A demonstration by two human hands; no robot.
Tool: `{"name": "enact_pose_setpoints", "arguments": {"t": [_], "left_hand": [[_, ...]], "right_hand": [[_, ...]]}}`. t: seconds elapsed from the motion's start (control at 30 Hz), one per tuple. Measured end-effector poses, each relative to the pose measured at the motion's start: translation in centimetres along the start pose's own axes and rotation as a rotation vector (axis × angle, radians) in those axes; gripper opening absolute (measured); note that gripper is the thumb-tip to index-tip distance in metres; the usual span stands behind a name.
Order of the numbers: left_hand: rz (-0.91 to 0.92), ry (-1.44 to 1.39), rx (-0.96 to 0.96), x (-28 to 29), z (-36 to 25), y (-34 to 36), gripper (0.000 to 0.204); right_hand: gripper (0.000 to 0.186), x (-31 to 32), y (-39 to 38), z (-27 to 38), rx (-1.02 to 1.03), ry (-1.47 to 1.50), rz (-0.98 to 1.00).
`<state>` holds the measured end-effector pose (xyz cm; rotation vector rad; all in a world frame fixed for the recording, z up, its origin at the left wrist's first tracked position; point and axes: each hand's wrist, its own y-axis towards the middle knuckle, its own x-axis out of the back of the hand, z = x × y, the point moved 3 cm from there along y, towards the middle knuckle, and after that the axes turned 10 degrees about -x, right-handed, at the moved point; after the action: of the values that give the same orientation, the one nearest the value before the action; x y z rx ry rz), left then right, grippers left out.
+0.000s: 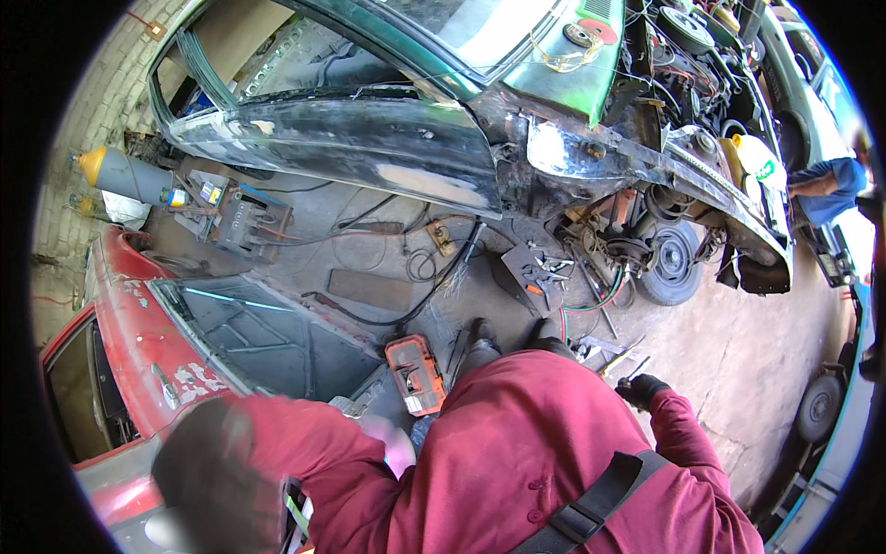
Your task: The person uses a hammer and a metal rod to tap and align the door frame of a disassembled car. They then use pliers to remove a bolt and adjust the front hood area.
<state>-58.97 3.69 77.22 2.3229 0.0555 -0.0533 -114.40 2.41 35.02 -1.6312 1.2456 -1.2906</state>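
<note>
My left hand (217,475), in a dark glove, is raised close to the camera at the lower left. It is smeared by motion, so its fingers do not show. Beneath it lies the red car (152,323) with patches of worn paint. My right hand (641,390), also in a dark glove, hangs low beside my right leg. Its fingers are closed around a thin rod-like tool (637,368), whose pale end sticks out. An orange-red toolbox (415,374) stands on the floor by my feet, between the red car and my legs.
Ahead stands a dark, partly stripped car (341,143) with its engine (688,55) exposed. Pliers and other tools lie on a dark board (535,277). Cables and hoses (411,314) cross the floor. A wheel (671,263) and a gas cylinder (129,175) are nearby. Another person (826,189) is at the right.
</note>
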Motion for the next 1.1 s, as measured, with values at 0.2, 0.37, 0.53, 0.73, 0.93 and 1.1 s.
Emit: {"name": "enact_pose_setpoints", "arguments": {"t": [0.2, 0.37, 0.53, 0.73, 0.93, 1.1], "left_hand": [[-0.156, 0.008, 0.860, 4.9, 19.0, -18.8, 0.034], [0.265, 0.347, 1.095, 2.7, 28.6, -39.4, 0.037], [0.790, 0.640, 0.895, 1.5, 29.6, -48.6, 0.030], [0.602, 0.830, 0.790, 3.0, 29.8, -51.8, 0.030], [0.019, 0.516, 1.226, 4.3, 29.2, -54.2, 0.030], [0.001, 0.536, 1.257, 2.4, 28.0, -54.8, 0.025]], "right_hand": [[0.070, -3.2, 0.5, -1.2, -0.143, 0.177, 0.040], [0.071, -4.8, 1.8, -1.0, -0.044, 0.180, -0.014], [0.067, -3.6, 4.1, -0.3, 0.104, 0.208, -0.028], [0.062, 1.8, 7.3, 2.8, 0.333, 0.178, -0.054], [0.051, 9.0, 8.8, 5.9, 0.620, -0.176, -0.241], [0.043, 15.1, 4.0, 9.5, 0.877, -0.035, -0.533]]}}
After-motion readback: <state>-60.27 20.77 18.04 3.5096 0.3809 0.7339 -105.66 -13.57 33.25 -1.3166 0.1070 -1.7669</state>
